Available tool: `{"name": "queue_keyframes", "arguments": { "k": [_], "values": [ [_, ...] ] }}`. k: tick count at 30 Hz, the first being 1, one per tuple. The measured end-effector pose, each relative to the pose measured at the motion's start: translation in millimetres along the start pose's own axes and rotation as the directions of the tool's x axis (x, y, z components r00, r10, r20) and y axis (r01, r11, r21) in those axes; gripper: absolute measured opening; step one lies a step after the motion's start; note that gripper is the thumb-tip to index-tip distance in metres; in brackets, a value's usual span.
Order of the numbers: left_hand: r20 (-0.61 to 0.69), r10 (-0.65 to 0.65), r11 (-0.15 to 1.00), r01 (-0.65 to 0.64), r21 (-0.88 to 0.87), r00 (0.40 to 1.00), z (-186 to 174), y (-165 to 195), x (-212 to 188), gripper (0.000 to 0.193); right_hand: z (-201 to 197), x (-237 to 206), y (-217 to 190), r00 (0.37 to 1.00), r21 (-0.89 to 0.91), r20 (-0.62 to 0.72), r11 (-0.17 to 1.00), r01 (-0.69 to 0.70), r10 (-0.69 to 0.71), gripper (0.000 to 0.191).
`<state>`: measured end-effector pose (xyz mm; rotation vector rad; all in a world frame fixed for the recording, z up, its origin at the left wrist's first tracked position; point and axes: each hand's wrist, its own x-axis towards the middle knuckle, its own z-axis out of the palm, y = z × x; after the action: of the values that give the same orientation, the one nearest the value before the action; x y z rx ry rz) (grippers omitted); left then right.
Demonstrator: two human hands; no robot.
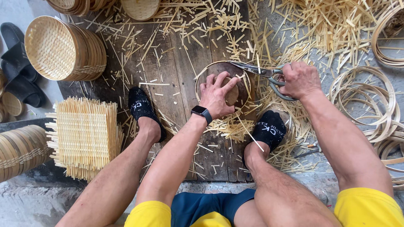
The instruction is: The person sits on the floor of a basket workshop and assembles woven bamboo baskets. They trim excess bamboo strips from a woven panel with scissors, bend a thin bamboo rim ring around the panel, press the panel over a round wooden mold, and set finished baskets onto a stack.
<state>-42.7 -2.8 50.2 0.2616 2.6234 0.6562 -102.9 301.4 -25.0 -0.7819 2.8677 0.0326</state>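
Left hand flat on a round bamboo basket — right hand gripping scissors at its rim.

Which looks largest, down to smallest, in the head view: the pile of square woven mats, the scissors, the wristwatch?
1. Pile of square woven mats, by far the largest.
2. Scissors, held by the right hand.
3. Wristwatch, on the left hand's wrist; it is nearer the camera, yet looks smallest.
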Motion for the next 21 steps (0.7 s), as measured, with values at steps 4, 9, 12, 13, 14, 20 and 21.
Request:
{"name": "queue_keyframes", "arguments": {
  "k": [4, 9, 12, 13, 14, 20, 21],
  "values": [
    [0.126, 0.098, 0.991, -0.109, 0.078, 0.987, -5.2, -5.0, 3.4, 0.103, -14.6, 10.2, -13.1, 1.0, -0.036, 0.015, 0.999, 0.017, -0.017, 0.06],
    [0.194, 0.161, 0.978, -0.183, 0.1, 0.968, -13.9, -11.4, 7.3, 0.102, -21.4, 23.2, -18.0, 0.967, -0.004, 0.245, 0.997, -0.076, 0.074, 0.036],
    [0.161, 0.152, 0.982, -0.168, 0.092, 0.975, -18.2, -6.5, 6.8, 0.101, -14.3, 19.4, -3.0, 0.874, 0.137, 0.43, 0.941, -0.31, 0.225, 0.036],
    [0.138, 0.129, 0.987, -0.141, 0.081, 0.982, -17.5, -2.1, 4.3, 0.1, -10.0, 14.7, 2.2, 0.847, 0.201, 0.438, 0.886, -0.418, 0.301, 0.037],
    [0.114, 0.107, 0.991, -0.115, 0.067, 0.988, -15.9, 1.9, 1.9, 0.1, -4.8, 9.8, 6.6, 0.812, 0.26, 0.45, 0.815, -0.519, 0.373, 0.039],
    [0.093, -0.532, 0.776, 0.529, -0.345, 0.841, 20.1, 9.4, -4.0, 0.09, 15.8, -16.5, 16.7, 0.821, 0.168, -0.044, 0.814, -0.556, 0.569, 0.079],
    [-0.066, -0.504, 0.826, 0.458, -0.329, 0.861, 24.5, -1.0, -0.5, 0.079, 14.1, -18.7, 11.9, 0.826, 0.236, -0.094, 0.818, -0.524, 0.556, 0.07]
  ]
}}
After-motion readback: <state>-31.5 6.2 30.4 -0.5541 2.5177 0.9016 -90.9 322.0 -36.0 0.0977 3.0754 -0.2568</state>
